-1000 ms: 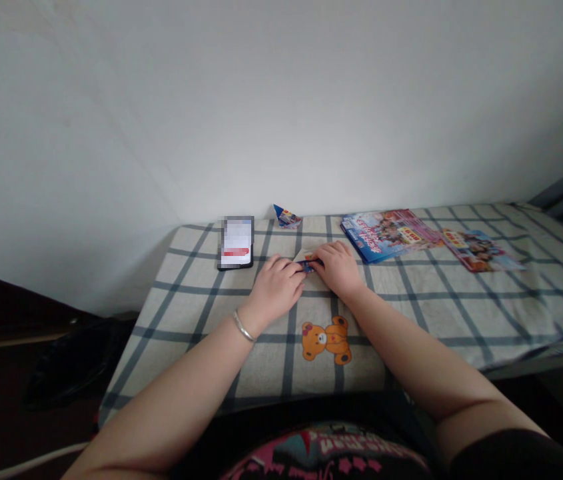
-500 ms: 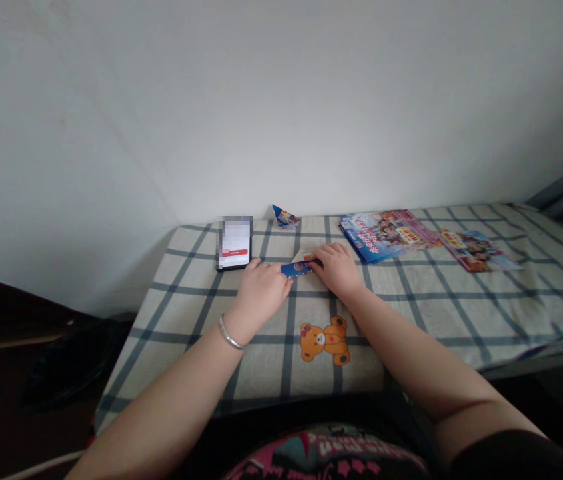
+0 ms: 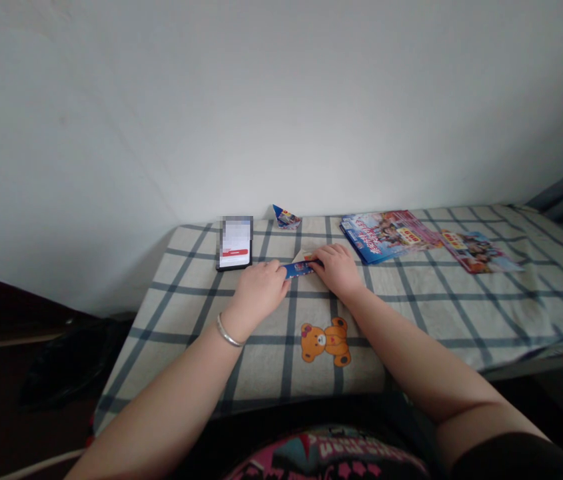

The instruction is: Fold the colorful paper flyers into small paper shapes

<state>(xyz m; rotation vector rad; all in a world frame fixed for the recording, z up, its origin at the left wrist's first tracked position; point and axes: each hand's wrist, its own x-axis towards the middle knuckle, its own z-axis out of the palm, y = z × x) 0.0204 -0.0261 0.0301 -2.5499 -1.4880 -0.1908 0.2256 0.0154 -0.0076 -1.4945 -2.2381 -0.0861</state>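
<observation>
A folded piece of printed paper, blue with a pale flap, lies flat on the checked tablecloth. My left hand, with a silver bracelet at the wrist, presses the paper's left end with curled fingers. At the paper's right end my right hand holds it down, fingers bent over the edge. Both hands rest on the cloth.
A phone with a lit screen lies at the far left. A small folded paper shape stands by the wall. Two colourful leaflet stacks lie at the right. An orange bear print marks the cloth. A dark bag sits on the floor at the left.
My left hand has slid left along the paper, uncovering its blue strip. The right hand has stayed put.
</observation>
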